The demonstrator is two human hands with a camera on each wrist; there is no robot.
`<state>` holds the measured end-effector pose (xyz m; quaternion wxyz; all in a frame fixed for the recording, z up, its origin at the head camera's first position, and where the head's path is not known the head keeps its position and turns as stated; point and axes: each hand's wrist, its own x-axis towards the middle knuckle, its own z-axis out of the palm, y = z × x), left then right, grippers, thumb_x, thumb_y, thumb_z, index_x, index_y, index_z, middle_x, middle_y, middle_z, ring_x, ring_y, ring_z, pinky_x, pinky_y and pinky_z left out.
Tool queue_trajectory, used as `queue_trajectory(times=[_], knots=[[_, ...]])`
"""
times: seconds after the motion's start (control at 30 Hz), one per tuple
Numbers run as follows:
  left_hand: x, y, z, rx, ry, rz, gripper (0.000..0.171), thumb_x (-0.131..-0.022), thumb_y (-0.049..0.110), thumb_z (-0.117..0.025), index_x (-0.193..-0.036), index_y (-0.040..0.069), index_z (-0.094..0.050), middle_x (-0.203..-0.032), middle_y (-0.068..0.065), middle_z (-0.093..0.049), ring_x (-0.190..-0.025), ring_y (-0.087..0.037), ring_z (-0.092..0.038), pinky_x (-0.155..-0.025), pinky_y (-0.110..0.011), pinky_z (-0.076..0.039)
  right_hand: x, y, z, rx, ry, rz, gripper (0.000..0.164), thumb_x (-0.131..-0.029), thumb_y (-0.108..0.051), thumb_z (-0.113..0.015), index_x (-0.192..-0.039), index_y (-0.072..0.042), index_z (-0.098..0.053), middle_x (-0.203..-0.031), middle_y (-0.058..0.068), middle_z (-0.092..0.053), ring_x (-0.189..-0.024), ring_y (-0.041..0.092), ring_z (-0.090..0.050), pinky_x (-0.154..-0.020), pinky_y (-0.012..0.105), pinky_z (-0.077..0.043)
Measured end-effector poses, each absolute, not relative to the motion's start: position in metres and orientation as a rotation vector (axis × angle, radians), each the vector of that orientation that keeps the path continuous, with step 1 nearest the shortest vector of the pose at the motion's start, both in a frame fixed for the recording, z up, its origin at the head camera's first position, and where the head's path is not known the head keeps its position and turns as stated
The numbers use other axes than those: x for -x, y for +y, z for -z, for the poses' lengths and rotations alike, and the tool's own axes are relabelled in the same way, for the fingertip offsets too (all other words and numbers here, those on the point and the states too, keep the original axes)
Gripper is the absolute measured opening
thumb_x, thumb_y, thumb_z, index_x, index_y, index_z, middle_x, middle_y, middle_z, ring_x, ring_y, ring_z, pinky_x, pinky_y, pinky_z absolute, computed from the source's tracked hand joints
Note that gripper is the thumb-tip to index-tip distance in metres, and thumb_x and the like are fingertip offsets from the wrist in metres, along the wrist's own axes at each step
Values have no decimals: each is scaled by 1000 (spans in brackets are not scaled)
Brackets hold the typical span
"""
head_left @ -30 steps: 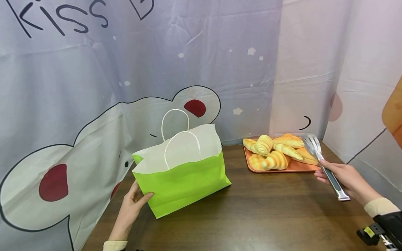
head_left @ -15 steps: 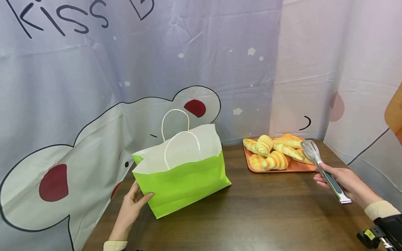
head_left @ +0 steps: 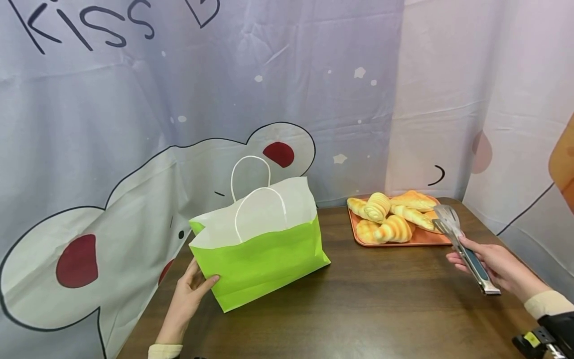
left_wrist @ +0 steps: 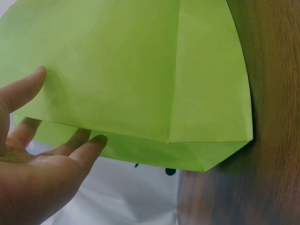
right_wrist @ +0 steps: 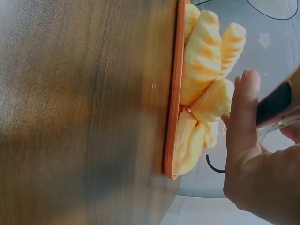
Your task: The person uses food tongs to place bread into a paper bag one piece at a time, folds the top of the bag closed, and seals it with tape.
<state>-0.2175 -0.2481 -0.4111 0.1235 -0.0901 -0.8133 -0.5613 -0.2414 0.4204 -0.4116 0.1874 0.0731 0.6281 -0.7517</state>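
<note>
A green and white paper bag (head_left: 264, 264) with two white cord handles stands tilted on the table, its top open. My left hand (head_left: 186, 294) holds its lower left edge; in the left wrist view the thumb (left_wrist: 28, 89) lies on the front panel and the fingers (left_wrist: 89, 150) reach round to the side panel. My right hand (head_left: 498, 262) grips metal tongs (head_left: 466, 249) with dark handle inlays. The tongs' head hovers by the right end of an orange tray (head_left: 403, 244), its two blades slightly apart with nothing seen between them. Several bread pieces (head_left: 394, 228) lie piled on the tray.
Brown wooden table (head_left: 358, 299) stretches between the bag and the tray. A printed cloth curtain (head_left: 314, 75) hangs right behind both and along the sides.
The tongs' head has come down a little beside the tray, and its blades now show a small gap. My left hand and the paper bag have stayed put.
</note>
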Motion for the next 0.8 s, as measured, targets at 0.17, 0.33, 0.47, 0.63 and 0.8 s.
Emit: queue_trajectory(times=[0.17,0.33,0.47,0.63,0.8], knots=[[218,-248,411,260,-2368,1643,70,-93,4,-67,-154,-1,-33,-165,-21,-17,-115,21,-45,-92,-2,-40,238,424,412,-112,1606,2171,38,-109,-28,-39,-95,-11,-70,-98,14,-78,-93,19,-76,-84,32,-60],[218,-247,411,273,-2357,1646,70,-93,3,-67,-154,-2,-33,-165,-22,-17,-115,20,-46,-92,-2,-40,235,426,413,-87,1444,2241,37,-109,-23,-38,-98,-7,-69,-101,19,-76,-98,24,-75,-90,34,-59],[218,-246,411,283,-2352,1654,70,-93,3,-67,-154,-2,-33,-165,-22,-16,-115,20,-46,-91,-2,-40,231,428,413,-101,1397,2251,39,-109,-23,-38,-98,-5,-71,-102,20,-76,-100,23,-75,-91,34,-58],[219,-246,411,276,-2358,1658,70,-93,4,-67,-154,-1,-32,-166,-21,-15,-116,20,-45,-92,-2,-39,228,434,414,-98,1311,2269,42,-109,-23,-37,-99,-3,-72,-104,21,-75,-101,24,-74,-92,36,-58],[218,-246,412,259,-2348,1671,73,-93,4,-67,-156,1,-29,-166,-21,-15,-118,23,-42,-94,-1,-38,226,436,413,-139,1291,2254,38,-109,-26,-40,-100,-6,-70,-105,21,-75,-101,25,-74,-92,36,-58]])
